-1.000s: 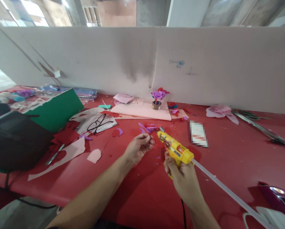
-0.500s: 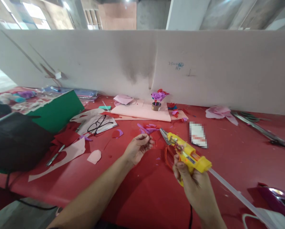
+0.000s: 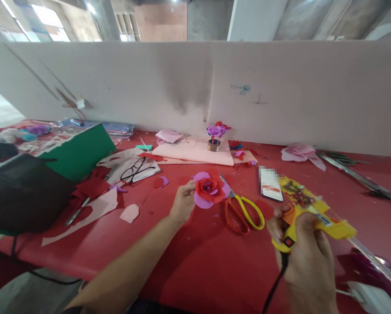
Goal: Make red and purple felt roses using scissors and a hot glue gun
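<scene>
In my left hand (image 3: 183,204) is a red and purple foam or paper flower (image 3: 209,188), its face turned toward me and its petals covering part of my closed fingers. My right hand (image 3: 302,244) grips a yellow hot glue gun (image 3: 316,211) by its handle, off to the right of the flower. A clear glue stick (image 3: 377,259) sticks out of the gun's back end, and a black cord (image 3: 274,288) hangs from the handle. Scissors (image 3: 248,213) with one red and one yellow handle lie on the table between my hands, their blades partly behind the flower.
A phone (image 3: 270,183) lies beyond the glue gun. Behind stand a small pot (image 3: 214,145) of purple and red flowers and pink sheets (image 3: 192,152). Eyeglasses (image 3: 136,170), petal scraps (image 3: 130,213) and a green box (image 3: 80,152) are at left. A white partition (image 3: 117,87) closes off the back.
The glue gun has moved right, away from my left hand, uncovering the scissors. My left hand has turned, and the flower's face now shows toward me.
</scene>
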A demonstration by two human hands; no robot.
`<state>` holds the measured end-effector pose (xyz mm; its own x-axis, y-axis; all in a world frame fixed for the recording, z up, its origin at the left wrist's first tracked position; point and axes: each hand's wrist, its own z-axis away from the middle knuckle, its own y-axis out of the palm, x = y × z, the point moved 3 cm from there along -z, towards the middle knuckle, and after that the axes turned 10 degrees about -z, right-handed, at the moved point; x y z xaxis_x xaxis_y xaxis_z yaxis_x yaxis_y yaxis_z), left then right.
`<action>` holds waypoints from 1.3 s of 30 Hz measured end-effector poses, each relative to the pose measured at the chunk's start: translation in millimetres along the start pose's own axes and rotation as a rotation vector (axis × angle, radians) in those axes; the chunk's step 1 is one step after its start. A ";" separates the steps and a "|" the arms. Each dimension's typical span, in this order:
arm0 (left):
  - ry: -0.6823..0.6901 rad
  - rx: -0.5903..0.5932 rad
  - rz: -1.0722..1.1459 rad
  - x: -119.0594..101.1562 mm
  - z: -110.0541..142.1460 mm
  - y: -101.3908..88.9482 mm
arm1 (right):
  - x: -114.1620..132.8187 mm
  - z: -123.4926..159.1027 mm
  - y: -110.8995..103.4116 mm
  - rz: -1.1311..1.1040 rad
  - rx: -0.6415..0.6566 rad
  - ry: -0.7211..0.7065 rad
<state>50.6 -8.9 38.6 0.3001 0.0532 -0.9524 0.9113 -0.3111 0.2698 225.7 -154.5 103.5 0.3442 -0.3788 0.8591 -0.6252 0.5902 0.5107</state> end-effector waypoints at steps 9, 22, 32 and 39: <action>0.039 -0.225 -0.049 -2.3 -13.4 -14.5 | -9.3 -50.4 40.8 -0.122 0.191 -0.076; -0.192 -0.368 0.038 -5.5 -14.4 -22.2 | -55.6 -32.3 32.4 0.234 0.353 0.163; -0.263 -0.331 -0.024 -1.2 -7.7 -15.4 | -76.8 -17.0 34.1 0.473 0.541 0.166; -0.277 -0.338 -0.020 -3.9 -6.2 -14.0 | -73.6 -15.2 33.8 0.633 0.551 0.073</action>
<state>38.4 1.2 39.4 0.2366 -0.2147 -0.9476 0.9710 0.0176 0.2384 189.9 -95.8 58.1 -0.1534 -0.0350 0.9875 -0.9615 0.2359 -0.1410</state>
